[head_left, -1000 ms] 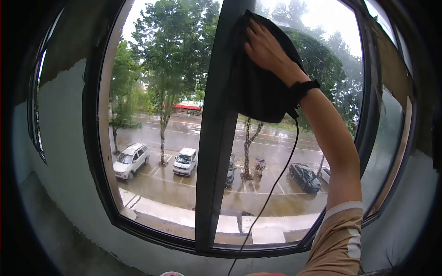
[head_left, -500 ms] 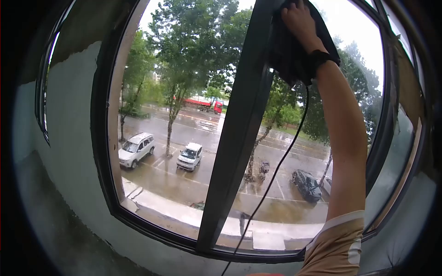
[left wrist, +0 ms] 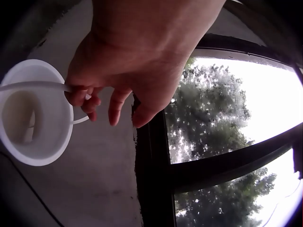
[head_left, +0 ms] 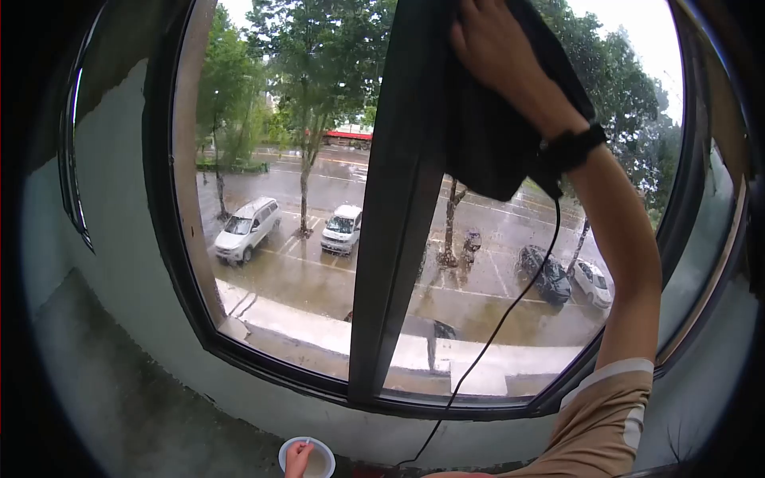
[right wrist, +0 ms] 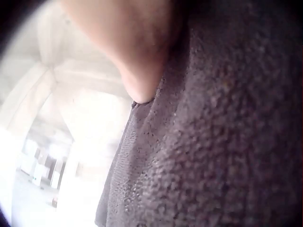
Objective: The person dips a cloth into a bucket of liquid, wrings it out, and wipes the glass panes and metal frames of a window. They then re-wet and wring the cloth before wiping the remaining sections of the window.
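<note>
High on the window, my right hand grips a dark cloth that hangs over the right pane and the central mullion. The fingertips are partly cut off by the top of the head view. Up close in the right wrist view, the coarse cloth fills the right side, with part of the hand along its edge. Low down, my left hand holds the pale handle of a white bucket. Two of its fingers hang loose. Cloudy liquid lies in the bucket.
A thin black cable runs from the right wrist strap down past the sill. Dark window frame surrounds the wet panes. Bare grey wall stands at left. Parked cars and trees show outside.
My right hand and the cloth went up along the mullion, then shifted lower in the view as the head view tilted. The left hand and bucket have come into the bottom of the head view.
</note>
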A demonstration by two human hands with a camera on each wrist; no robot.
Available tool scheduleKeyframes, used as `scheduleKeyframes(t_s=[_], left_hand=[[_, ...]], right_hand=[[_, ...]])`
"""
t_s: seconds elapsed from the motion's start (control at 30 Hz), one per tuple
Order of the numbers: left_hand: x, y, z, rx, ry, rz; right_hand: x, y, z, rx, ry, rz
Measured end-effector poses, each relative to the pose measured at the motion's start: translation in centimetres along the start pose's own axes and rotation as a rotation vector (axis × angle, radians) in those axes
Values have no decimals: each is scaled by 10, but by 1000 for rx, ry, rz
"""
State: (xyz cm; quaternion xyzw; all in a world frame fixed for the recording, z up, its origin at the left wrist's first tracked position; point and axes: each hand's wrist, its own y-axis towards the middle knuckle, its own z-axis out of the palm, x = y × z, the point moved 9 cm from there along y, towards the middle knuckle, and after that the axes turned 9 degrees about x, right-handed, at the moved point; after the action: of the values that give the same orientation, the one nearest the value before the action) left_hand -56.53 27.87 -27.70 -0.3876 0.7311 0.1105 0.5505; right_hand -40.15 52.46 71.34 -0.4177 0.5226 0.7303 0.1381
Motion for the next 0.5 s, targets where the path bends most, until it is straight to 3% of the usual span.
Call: scheduleKeyframes(t_s=[0.03, 0.07, 0.2, 0.3, 0.5], left_hand=[[1, -3, 1, -8, 37, 16], [2, -5, 2, -11, 76, 36], [-18, 15, 14, -27, 223, 181], [-19, 42, 25, -64, 321, 311], [-16, 46, 46, -136, 505, 528]], right_hand=[[0, -21, 12, 4, 340, 149], [25, -49, 9, -69, 329, 110], [106, -127, -7, 207, 515, -41], [87, -116, -8, 199, 566, -49], [-34, -8, 17, -187, 331, 29]])
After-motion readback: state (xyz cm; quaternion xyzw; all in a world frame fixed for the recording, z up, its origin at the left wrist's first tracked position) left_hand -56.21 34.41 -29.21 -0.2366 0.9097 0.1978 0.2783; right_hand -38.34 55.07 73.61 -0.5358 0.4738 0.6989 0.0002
